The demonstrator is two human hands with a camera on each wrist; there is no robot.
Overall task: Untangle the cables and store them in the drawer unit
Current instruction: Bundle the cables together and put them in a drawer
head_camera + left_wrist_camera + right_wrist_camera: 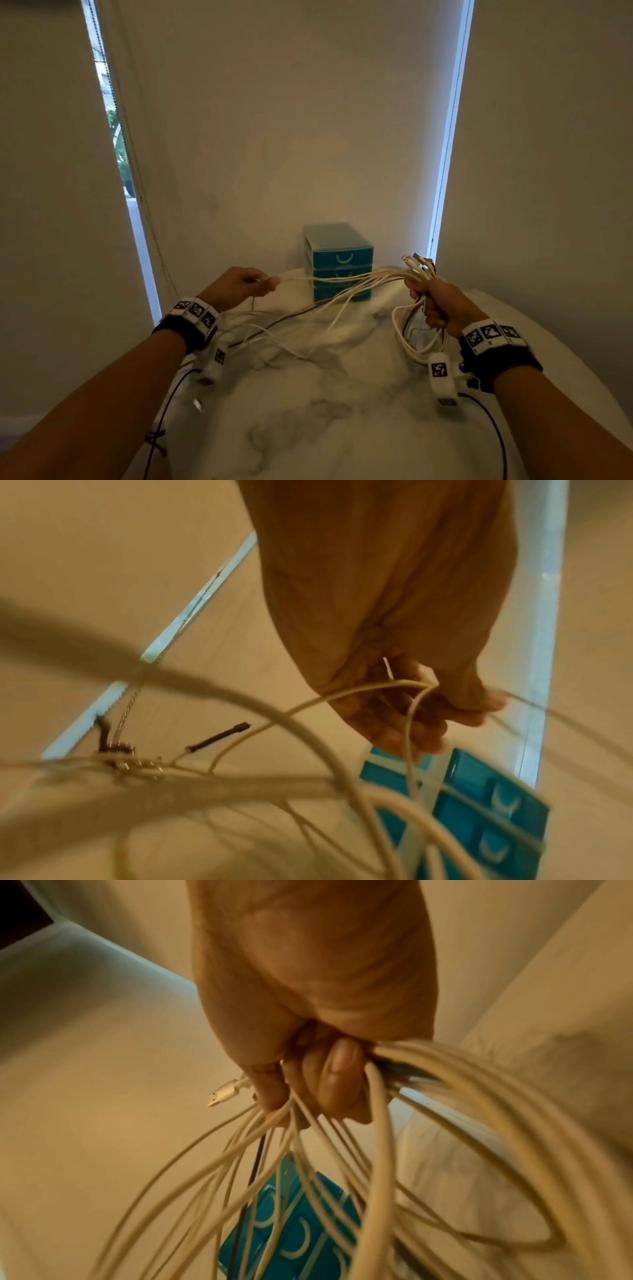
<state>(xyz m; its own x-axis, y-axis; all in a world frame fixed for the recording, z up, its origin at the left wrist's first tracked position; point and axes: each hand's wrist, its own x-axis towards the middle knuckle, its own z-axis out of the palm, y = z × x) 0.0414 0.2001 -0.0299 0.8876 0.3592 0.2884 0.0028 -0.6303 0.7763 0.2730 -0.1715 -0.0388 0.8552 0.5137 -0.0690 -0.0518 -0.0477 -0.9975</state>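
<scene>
The right hand [436,303] is fisted around a thick bundle of white cables [346,287], its fingers [337,1080] curled tight, with several USB plug ends [418,262] sticking up past the knuckles and loose loops hanging below the palm. The left hand [239,286] pinches a single thin cable [407,723] between thumb and curled fingers, drawn sideways away from the bundle. Strands span between both sets of fingers and sag onto the marble-patterned table [308,428]. Beyond the fingertips, behind the stretched strands, the teal drawer unit [337,255] stands against the wall, its drawers closed and partly crossed by cables.
</scene>
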